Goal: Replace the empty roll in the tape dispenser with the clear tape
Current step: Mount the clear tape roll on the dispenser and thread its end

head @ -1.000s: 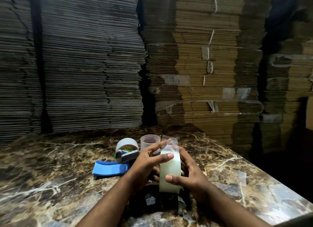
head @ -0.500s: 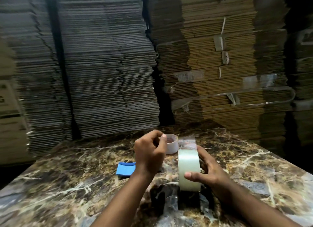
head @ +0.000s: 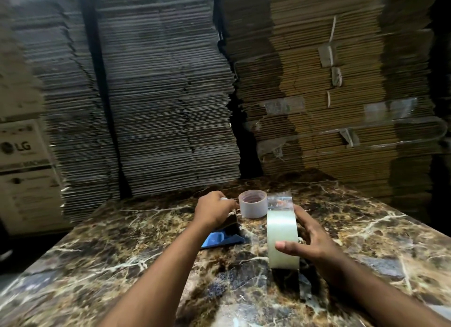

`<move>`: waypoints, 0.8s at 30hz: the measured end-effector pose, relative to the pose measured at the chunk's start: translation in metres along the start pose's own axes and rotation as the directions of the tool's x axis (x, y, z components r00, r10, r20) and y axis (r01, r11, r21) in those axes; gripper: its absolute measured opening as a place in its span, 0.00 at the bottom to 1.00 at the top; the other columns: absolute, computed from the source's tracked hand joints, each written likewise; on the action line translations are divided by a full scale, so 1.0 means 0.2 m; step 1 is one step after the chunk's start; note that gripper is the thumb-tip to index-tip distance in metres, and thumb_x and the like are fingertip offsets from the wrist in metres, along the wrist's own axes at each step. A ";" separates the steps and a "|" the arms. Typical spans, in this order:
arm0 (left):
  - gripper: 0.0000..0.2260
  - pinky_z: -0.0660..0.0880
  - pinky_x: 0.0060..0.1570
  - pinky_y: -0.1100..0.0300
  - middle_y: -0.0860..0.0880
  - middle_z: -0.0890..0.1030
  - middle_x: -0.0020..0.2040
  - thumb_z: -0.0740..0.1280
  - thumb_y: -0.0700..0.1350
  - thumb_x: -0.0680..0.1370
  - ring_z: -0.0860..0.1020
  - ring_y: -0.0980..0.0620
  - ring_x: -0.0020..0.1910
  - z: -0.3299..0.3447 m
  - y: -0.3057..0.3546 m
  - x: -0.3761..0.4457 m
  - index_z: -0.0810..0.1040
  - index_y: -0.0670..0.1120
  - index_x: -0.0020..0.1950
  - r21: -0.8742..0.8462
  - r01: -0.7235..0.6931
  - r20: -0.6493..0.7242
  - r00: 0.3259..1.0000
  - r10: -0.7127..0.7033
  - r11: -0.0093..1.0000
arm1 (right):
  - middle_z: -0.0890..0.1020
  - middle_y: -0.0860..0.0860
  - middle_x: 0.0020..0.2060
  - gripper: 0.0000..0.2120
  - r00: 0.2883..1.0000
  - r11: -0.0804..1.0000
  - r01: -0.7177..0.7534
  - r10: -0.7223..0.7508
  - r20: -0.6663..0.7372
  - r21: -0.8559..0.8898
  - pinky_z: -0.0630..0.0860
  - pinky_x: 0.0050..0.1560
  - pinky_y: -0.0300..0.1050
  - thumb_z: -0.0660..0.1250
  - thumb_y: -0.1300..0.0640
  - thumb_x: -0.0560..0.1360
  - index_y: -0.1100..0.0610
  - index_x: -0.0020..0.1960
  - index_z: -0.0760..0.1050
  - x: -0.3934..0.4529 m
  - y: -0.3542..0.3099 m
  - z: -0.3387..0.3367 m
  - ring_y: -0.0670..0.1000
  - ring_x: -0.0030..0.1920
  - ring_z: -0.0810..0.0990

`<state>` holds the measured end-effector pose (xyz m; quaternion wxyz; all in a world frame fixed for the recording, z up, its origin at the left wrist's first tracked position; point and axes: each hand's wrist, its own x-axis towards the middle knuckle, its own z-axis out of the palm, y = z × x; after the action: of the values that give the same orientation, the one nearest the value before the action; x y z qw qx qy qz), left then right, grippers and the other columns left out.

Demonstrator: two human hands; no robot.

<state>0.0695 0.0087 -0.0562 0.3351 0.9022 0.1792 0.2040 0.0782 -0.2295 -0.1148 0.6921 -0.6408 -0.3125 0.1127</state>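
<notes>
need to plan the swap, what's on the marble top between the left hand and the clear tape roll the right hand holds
In the head view, a separate whitish tape roll stands between the left hand and the clear tape roll; nearer, only bare table.

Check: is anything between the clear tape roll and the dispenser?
Nothing lies between them. The right hand holds the clear tape roll upright; the left hand covers the blue dispenser, hiding its hub. The loose roll sits behind.
</notes>
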 end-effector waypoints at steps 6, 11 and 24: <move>0.11 0.67 0.29 0.60 0.50 0.75 0.32 0.70 0.44 0.74 0.73 0.51 0.30 -0.06 -0.01 -0.02 0.75 0.45 0.33 -0.354 0.122 0.132 0.988 -0.079 0.927 | 0.76 0.53 0.64 0.48 1.000 1.000 0.003 -0.003 -0.013 -0.029 0.82 0.40 0.39 0.80 0.46 0.52 0.41 0.70 0.69 0.00 -0.02 0.00 0.53 0.60 0.78; 0.09 0.65 0.27 0.62 0.44 0.76 0.35 0.68 0.47 0.75 0.74 0.47 0.30 -0.11 -0.10 -0.02 0.73 0.45 0.37 -0.616 0.221 0.214 0.971 -0.110 0.756 | 0.77 0.50 0.60 0.44 0.999 0.999 0.015 -0.016 -0.030 -0.033 0.81 0.36 0.36 0.81 0.48 0.51 0.38 0.65 0.71 -0.02 -0.06 0.04 0.49 0.56 0.79; 0.13 0.75 0.32 0.57 0.44 0.80 0.40 0.65 0.52 0.77 0.80 0.48 0.32 -0.08 -0.27 -0.03 0.78 0.43 0.51 -0.825 0.229 0.244 0.969 -0.041 0.517 | 0.80 0.52 0.54 0.39 0.977 0.982 0.103 -0.129 -0.168 -0.156 0.84 0.48 0.58 0.82 0.43 0.50 0.40 0.60 0.73 0.12 -0.06 0.46 0.54 0.53 0.82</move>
<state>0.0463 0.0541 -0.0833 0.7612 0.6240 0.0940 0.1496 0.0405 -0.1421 -0.0986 0.6739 -0.6778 -0.2940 -0.0089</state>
